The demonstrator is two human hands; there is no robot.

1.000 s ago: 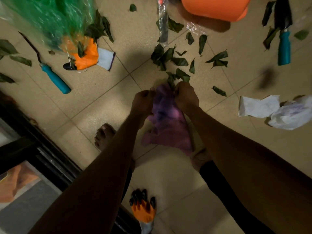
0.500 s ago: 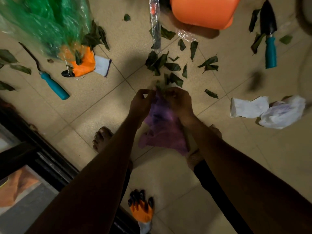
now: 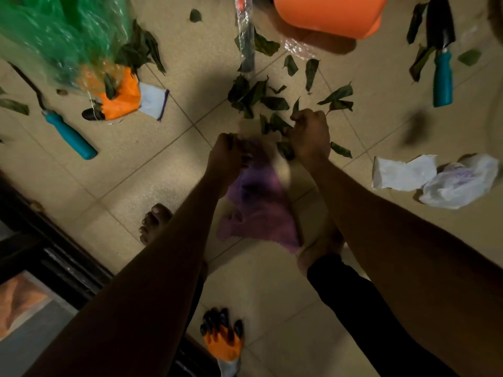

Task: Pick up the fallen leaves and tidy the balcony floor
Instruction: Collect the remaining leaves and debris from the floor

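Note:
A thin purple plastic bag (image 3: 258,210) hangs between my two hands over the tiled floor. My left hand (image 3: 228,156) grips the bag's left rim. My right hand (image 3: 310,137) grips the right rim, pulled away so the mouth gapes. Several dark green fallen leaves (image 3: 261,99) lie in a loose heap just beyond the hands. More leaves (image 3: 337,93) are scattered to the right, and a clump of leaves (image 3: 141,53) sits by the green plastic sheet (image 3: 54,36) at top left.
An orange bucket (image 3: 326,12) stands at the top. Two teal-handled tools lie on the floor, a rake (image 3: 68,134) at left and a trowel (image 3: 442,74) at right. Orange gloves (image 3: 119,96) (image 3: 223,341), white paper (image 3: 402,172) and a white bag (image 3: 460,180) lie around. A dark door frame (image 3: 54,257) runs along the left. My bare feet stand under the bag.
Both hands have moved forward toward the leaf heap, and the right hand has pulled away from the left, spreading the purple bag's mouth wider.

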